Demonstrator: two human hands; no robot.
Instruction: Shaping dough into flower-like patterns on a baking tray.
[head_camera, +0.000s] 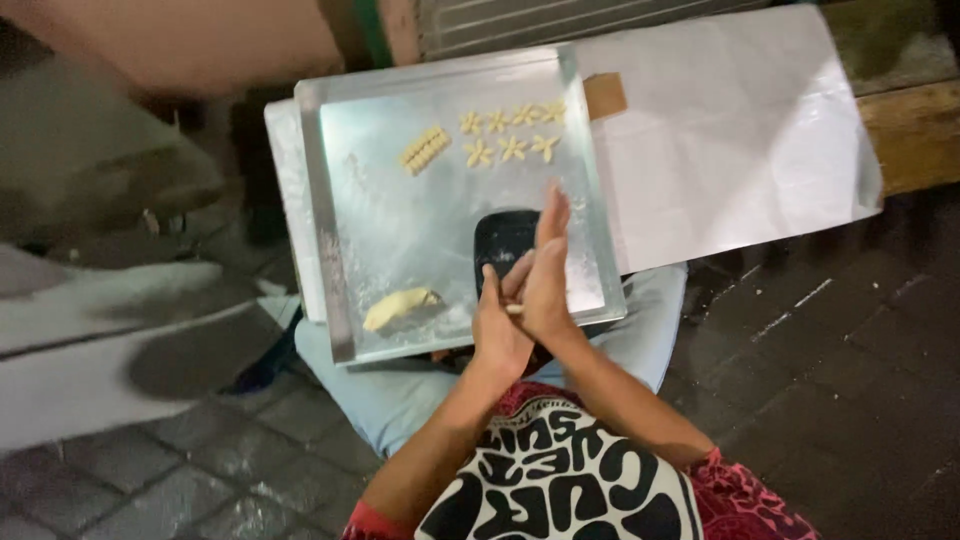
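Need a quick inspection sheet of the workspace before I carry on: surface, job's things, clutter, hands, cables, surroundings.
Surface: metal tray resting on the lap, over white paper.
Job's things: dough lump near the tray's front; seven flower-shaped pieces and a ridged piece at the far end; thin dough strip between the palms.
Clutter: dark object on the tray.
Hands: left hand and right hand pressed together on the strip.
Cables: nothing seen.
Surroundings: paved floor, wooden bench.
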